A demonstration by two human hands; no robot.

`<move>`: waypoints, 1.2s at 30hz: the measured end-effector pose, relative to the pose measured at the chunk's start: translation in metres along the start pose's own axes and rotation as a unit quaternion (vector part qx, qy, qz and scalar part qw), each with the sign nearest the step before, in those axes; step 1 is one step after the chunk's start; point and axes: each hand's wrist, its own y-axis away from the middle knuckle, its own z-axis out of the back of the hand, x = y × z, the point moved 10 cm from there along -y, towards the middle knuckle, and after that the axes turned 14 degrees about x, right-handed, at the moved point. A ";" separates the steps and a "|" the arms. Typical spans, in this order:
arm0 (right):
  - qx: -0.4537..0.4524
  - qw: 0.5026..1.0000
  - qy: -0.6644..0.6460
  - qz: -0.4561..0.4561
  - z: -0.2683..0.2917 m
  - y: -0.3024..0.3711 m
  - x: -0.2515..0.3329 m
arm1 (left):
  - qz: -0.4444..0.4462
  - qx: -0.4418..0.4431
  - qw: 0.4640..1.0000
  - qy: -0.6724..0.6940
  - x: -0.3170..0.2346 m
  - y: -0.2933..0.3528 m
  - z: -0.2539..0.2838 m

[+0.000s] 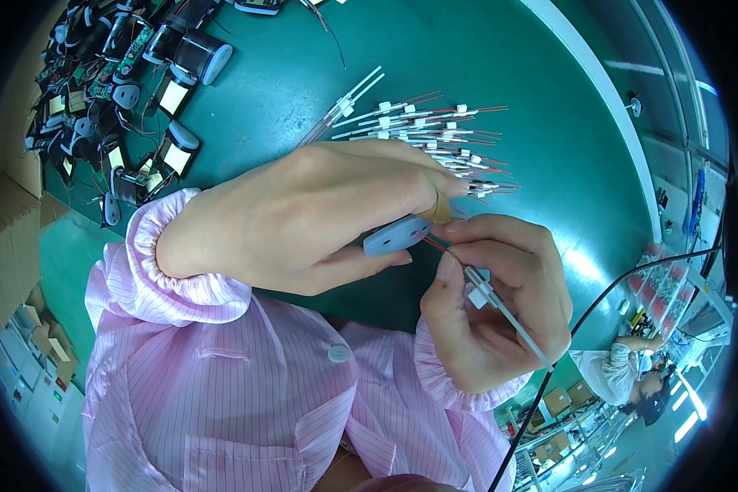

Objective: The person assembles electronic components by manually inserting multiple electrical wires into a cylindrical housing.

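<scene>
My left hand [303, 217] grips a small grey oval plastic part [395, 235] between thumb and fingers, above the green table [287, 82]. My right hand [492, 299] pinches a thin white wired connector [488, 293] whose red leads run up to the grey part. The two hands almost touch. Both wrists wear pink striped sleeves with gathered cuffs. Just beyond my left fingers lies a fan of several similar white connectors with red wires [435, 131].
A heap of several dark devices and green circuit boards [115, 90] fills the upper left of the table. Cardboard boxes [8, 230] stand at the left. A black cable [599, 312] crosses the lower right. Another person in white [631, 373] works at the far right.
</scene>
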 end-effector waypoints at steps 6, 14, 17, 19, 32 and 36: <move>-0.029 0.999 0.009 0.022 0.001 0.001 0.002 | 0.002 0.002 1.000 -0.002 -0.001 -0.001 0.001; -0.023 1.000 0.013 0.018 -0.001 0.000 0.003 | -0.001 0.002 1.000 0.004 0.000 0.000 0.001; -0.021 1.000 0.004 -0.002 -0.001 -0.001 0.003 | 0.006 0.005 1.000 0.011 0.000 0.000 0.001; -0.014 1.000 0.006 0.004 -0.005 0.000 0.000 | 0.006 0.004 1.000 0.002 0.001 0.001 0.000; -0.071 0.985 -0.119 -0.100 0.002 0.011 -0.028 | 0.063 -0.048 0.993 -0.086 0.005 0.001 0.014; 0.017 0.991 -0.124 -0.038 -0.009 0.002 -0.021 | 0.068 -0.087 0.991 -0.072 0.004 0.005 0.021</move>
